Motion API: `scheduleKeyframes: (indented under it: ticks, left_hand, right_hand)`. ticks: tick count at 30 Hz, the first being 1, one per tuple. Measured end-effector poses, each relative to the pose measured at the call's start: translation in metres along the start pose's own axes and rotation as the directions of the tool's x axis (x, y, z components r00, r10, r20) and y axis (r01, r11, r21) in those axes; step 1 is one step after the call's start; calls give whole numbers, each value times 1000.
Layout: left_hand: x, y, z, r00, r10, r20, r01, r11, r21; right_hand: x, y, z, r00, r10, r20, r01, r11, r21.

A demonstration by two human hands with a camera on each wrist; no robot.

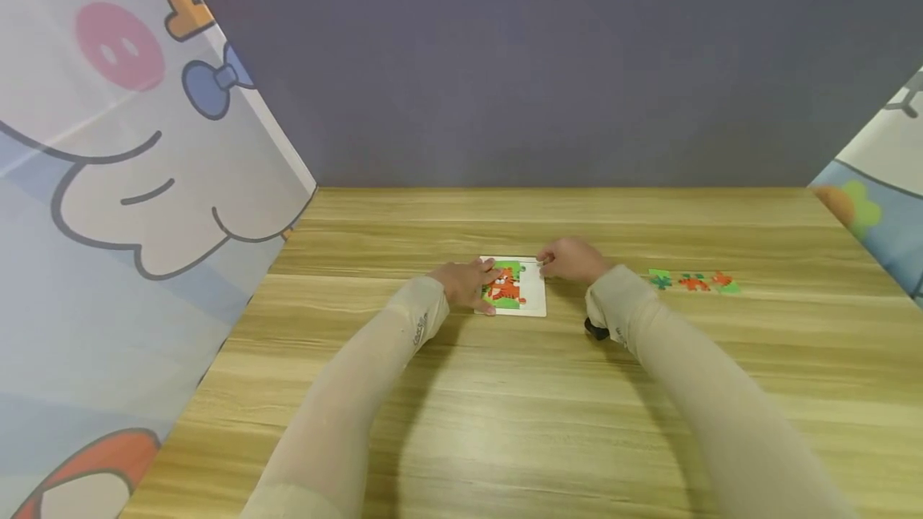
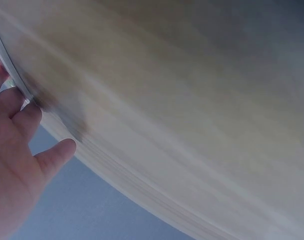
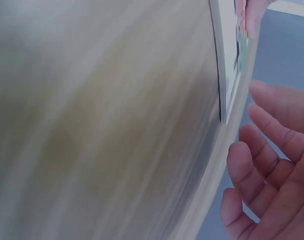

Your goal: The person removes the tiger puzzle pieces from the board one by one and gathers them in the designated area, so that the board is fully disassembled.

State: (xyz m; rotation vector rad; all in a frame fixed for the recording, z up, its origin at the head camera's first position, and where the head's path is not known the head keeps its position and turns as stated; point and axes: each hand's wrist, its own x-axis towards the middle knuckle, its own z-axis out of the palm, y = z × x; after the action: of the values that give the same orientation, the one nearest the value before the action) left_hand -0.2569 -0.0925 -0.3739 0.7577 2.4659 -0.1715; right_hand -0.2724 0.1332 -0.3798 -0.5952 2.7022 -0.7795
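Observation:
A white-framed jigsaw board [image 1: 534, 295] lies on the table, its left part filled with joined pieces [image 1: 505, 288] that show an orange tiger on green. My left hand [image 1: 461, 282] rests on the board's left side with its fingers spread over the picture. At the upper right corner is my right hand [image 1: 574, 259], its fingertips beside the bare white part. In the right wrist view, that hand's fingers [image 3: 265, 150] are loosely bent, and no piece shows between them. The left wrist view catches the left hand [image 2: 17, 145] at the board's edge.
Three loose puzzle pieces lie in a row to the right: a green one [image 1: 659, 279], an orange one [image 1: 694, 283] and an orange-green one [image 1: 725, 283]. A grey wall [image 1: 548, 62] stands behind the wooden table [image 1: 505, 423]. Cartoon-printed panels [image 1: 144, 183] flank it.

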Motion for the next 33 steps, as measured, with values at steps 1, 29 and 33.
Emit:
scheduleKeyframes:
  ticks: [1,29,33]
  left_hand:
    - [0,0,0,1000,-1,1,1,1000,4]
    - [6,1,0,1000,9,-9,-9,999,35]
    - [4,-1,1,1000,26,-3,-26,999,48]
  right_hand:
    - [1,-3,1,1000,4,5,-3,1000,-12]
    - [20,-20,15,993,118,-9,-116,988,103]
    - [20,-19,16,989,147,-3,-145,976,161]
